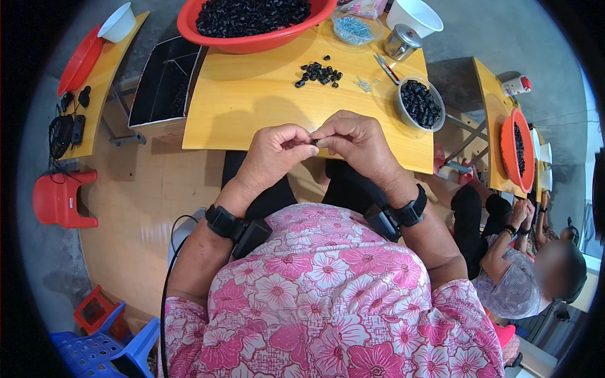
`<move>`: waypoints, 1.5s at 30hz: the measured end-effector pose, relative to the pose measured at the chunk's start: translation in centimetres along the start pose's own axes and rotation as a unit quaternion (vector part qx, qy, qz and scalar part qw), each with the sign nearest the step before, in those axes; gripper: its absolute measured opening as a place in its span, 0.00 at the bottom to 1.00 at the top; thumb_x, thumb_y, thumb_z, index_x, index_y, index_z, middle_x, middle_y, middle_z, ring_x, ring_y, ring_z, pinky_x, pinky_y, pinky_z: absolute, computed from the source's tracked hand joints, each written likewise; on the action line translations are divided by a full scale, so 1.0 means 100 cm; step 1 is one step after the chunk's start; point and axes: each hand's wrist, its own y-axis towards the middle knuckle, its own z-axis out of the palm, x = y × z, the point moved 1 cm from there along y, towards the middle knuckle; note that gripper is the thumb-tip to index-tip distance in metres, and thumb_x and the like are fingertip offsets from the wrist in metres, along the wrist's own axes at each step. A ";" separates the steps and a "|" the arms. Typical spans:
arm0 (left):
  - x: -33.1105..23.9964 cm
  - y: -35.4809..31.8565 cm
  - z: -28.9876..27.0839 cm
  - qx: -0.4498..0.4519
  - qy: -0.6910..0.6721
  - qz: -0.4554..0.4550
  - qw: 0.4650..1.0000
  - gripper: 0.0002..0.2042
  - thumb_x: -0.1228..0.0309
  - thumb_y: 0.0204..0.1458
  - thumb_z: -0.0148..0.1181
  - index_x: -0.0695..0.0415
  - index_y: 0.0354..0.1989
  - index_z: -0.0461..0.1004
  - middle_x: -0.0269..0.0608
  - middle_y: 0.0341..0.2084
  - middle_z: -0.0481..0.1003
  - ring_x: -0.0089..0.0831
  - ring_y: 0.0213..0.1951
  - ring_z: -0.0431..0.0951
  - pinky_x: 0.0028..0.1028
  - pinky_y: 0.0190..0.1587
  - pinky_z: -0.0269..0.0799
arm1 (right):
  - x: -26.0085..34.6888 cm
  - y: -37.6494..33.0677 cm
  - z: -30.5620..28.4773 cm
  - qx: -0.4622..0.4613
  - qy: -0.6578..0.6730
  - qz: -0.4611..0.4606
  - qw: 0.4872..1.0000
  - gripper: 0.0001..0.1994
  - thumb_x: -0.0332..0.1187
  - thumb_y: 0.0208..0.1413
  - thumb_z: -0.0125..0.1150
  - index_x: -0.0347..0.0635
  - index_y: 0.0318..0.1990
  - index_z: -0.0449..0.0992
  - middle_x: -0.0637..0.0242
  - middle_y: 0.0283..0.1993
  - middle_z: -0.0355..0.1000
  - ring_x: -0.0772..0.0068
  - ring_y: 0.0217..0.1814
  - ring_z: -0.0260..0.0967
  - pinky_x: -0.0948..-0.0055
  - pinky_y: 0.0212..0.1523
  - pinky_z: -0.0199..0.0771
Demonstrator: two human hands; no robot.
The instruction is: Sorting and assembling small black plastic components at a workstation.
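Observation:
My left hand point(275, 151) and my right hand point(358, 140) meet over the near edge of the yellow table point(246, 94). Between their pinched fingertips is a small black piece point(314, 143), mostly covered, so its exact kind is unclear. Both hands appear to grip it. Beyond them lies a loose group of small black plastic parts point(320, 74). Beside that group is a little cluster of tiny pale pieces point(364, 85). A clear round tub point(418, 128) of black parts stands at the table's right edge.
At the far side, a red basin point(255, 43) holds many black parts. A bowl of blue bits point(353, 28), a lidded metal canister point(402, 44) and thin pen-like tools point(387, 70) stand nearby. A dark-lined box point(142, 101) adjoins the left. Another person point(513, 280) sits right.

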 end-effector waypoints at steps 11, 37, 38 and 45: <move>0.015 -0.002 0.005 -0.013 -0.156 -0.037 0.987 0.04 0.74 0.56 0.62 0.62 0.34 0.77 0.28 0.27 0.75 0.15 0.31 0.71 0.17 0.37 0.68 | -0.017 -0.004 0.020 -0.060 0.090 -0.034 0.994 0.11 0.20 0.55 0.60 0.36 0.45 0.81 0.62 0.39 0.72 0.73 0.38 0.72 0.74 0.42 0.73; 0.028 0.004 0.006 -0.017 -0.329 -0.137 0.934 0.08 0.69 0.61 0.58 0.61 0.41 0.77 0.33 0.35 0.77 0.20 0.37 0.76 0.25 0.45 0.75 | -0.012 0.007 0.026 -0.075 -0.062 -0.158 0.983 0.19 0.21 0.45 0.66 0.39 0.49 0.77 0.58 0.40 0.70 0.63 0.40 0.71 0.69 0.41 0.74; 0.028 0.004 0.006 -0.021 -0.337 -0.136 0.931 0.08 0.69 0.61 0.58 0.61 0.41 0.77 0.33 0.35 0.77 0.21 0.37 0.76 0.25 0.45 0.75 | -0.010 0.007 0.026 -0.071 -0.064 -0.151 0.984 0.19 0.22 0.45 0.67 0.40 0.48 0.78 0.59 0.40 0.70 0.64 0.41 0.71 0.70 0.41 0.74; 0.031 0.003 0.005 -0.027 -0.351 -0.142 0.925 0.08 0.69 0.61 0.57 0.60 0.41 0.77 0.33 0.35 0.76 0.20 0.37 0.75 0.25 0.44 0.74 | -0.015 0.007 0.029 -0.083 0.002 -0.099 0.992 0.20 0.25 0.42 0.73 0.41 0.47 0.79 0.63 0.38 0.72 0.69 0.38 0.72 0.72 0.41 0.73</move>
